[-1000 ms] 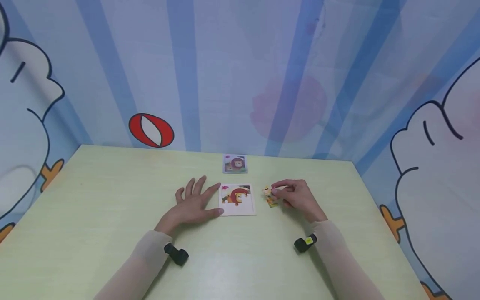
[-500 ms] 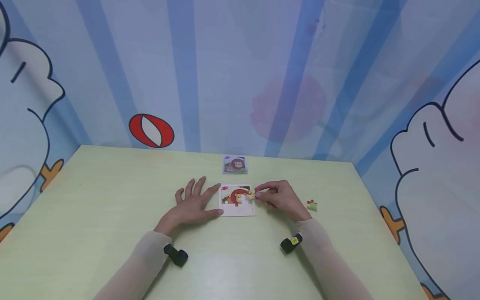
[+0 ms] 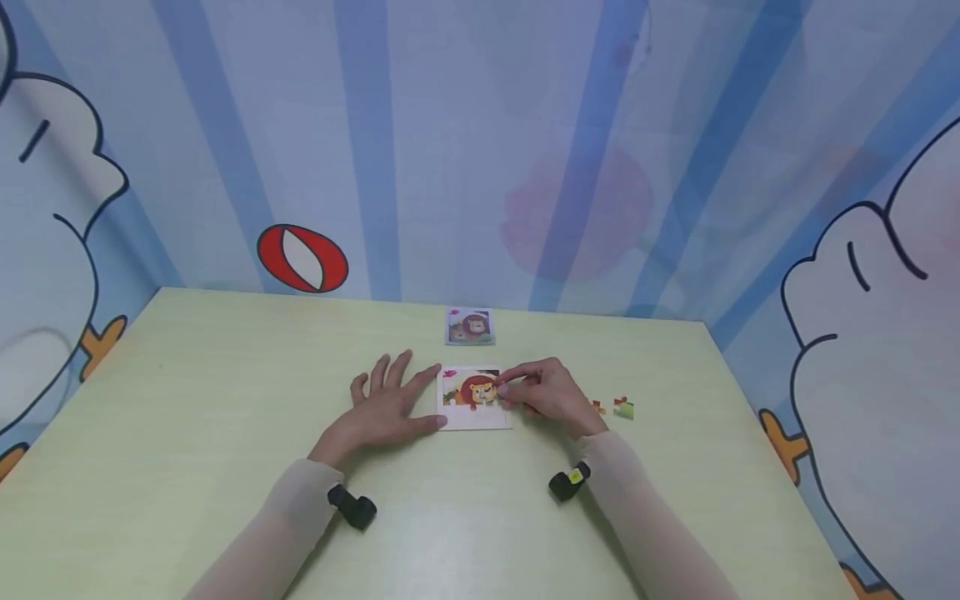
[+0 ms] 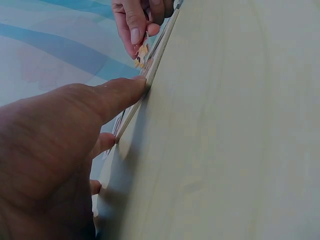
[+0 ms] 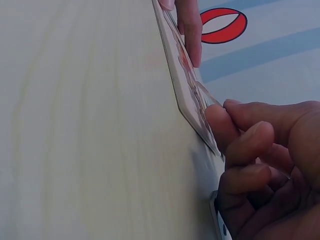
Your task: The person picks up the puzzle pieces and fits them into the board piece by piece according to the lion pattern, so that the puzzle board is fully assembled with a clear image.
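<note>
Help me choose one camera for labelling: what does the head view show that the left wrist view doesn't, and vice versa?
Only the head view: the red-and-white oval on the backdrop, two loose pieces to the right of the right hand, and both sleeves.
Only the left wrist view: the puzzle board seen edge-on, with the pinched piece visibly tilted up from it.
Both: the left hand touching the board, the right hand's grip at the board, the backdrop and the table.

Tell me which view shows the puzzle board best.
The head view: it shows the puzzle board from above, lion picture included. The left wrist view shows mostly its edge, partly behind the left hand; the right wrist view shows its edge and steeply slanted face.
</note>
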The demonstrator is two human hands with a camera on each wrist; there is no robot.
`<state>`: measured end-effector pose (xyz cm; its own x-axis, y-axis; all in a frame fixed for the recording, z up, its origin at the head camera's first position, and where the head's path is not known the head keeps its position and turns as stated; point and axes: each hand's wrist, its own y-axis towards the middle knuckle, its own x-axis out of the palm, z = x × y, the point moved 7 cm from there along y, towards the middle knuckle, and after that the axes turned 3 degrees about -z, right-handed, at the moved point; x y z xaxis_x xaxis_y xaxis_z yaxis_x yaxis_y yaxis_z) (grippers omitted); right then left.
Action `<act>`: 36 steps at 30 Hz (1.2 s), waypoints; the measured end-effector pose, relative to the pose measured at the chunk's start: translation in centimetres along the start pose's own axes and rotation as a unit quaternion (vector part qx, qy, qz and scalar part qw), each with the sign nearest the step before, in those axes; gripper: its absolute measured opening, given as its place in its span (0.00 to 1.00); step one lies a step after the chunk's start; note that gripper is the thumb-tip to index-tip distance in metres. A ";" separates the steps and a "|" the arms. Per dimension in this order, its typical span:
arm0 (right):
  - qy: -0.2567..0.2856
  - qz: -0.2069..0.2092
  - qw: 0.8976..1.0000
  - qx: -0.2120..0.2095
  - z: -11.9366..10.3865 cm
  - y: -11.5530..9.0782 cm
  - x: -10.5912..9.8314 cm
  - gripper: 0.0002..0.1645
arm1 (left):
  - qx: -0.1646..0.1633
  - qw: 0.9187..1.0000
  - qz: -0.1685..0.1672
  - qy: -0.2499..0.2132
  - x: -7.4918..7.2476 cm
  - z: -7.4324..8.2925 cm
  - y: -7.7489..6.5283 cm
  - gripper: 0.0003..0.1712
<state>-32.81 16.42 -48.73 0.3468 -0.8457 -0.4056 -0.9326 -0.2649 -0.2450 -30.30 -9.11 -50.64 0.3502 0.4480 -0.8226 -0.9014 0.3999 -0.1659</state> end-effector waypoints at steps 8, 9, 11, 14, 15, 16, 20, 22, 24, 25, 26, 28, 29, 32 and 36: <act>-0.010 0.000 1.000 0.016 -0.2 0.2 0.3 0.12 | 0.001 1.000 0.003 0.003 0.1 -0.3 0.3 0.52; -0.010 0.001 1.000 0.018 -0.2 0.2 0.3 0.12 | 0.001 1.000 0.003 0.002 0.2 -0.3 0.3 0.52; -0.013 0.002 1.000 0.020 -0.2 0.2 0.4 0.12 | 0.001 1.000 0.003 0.002 0.2 -0.3 0.4 0.52; -0.019 0.005 1.000 0.023 -0.4 0.2 0.5 0.11 | 0.002 1.000 0.003 0.001 0.2 -0.3 0.4 0.52; -0.021 0.006 0.999 0.024 -0.5 0.2 0.5 0.11 | 0.002 1.000 0.003 0.002 0.2 -0.3 0.4 0.52; -0.025 0.007 0.999 0.025 -0.5 0.2 0.6 0.11 | 0.002 1.000 0.003 0.002 0.2 -0.3 0.4 0.52; -0.050 0.013 0.998 0.030 -0.7 0.4 0.7 0.11 | 0.002 1.000 0.004 0.003 0.2 -0.4 0.4 0.52; -0.062 0.015 0.998 0.030 -0.8 0.4 0.8 0.11 | 0.002 1.000 0.005 0.003 0.2 -0.5 0.4 0.52; -0.068 0.016 0.997 0.028 -1.0 0.5 0.9 0.13 | 0.001 1.000 0.004 0.003 0.2 -0.4 0.4 0.52; -0.070 0.015 0.997 0.027 -1.1 0.5 1.0 0.13 | 0.000 1.000 0.005 0.002 0.1 -0.4 0.4 0.52; -0.071 0.015 0.997 0.026 -1.2 0.5 1.0 0.13 | 0.000 1.000 0.004 0.002 0.1 -0.4 0.3 0.52; -0.074 0.016 0.997 0.023 -1.4 0.4 1.0 0.14 | -0.002 1.000 0.004 0.000 0.1 -0.3 0.2 0.52; -0.077 0.016 0.997 0.022 -1.5 0.4 1.0 0.14 | -0.002 1.000 0.003 0.000 0.1 -0.2 0.2 0.52; -0.090 0.019 0.996 0.020 -1.7 0.4 1.0 0.14 | -0.001 1.000 0.004 0.000 0.0 -0.1 0.1 0.52; -0.101 0.020 0.994 0.022 -1.9 0.4 0.9 0.13 | 0.000 1.000 0.006 0.002 0.0 0.1 0.0 0.52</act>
<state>-33.08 14.65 -47.53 0.3269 -0.7434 -0.5835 -0.9422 -0.2088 -0.2619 -30.30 -9.03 -50.63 0.3392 0.4498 -0.8262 -0.9052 0.3951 -0.1566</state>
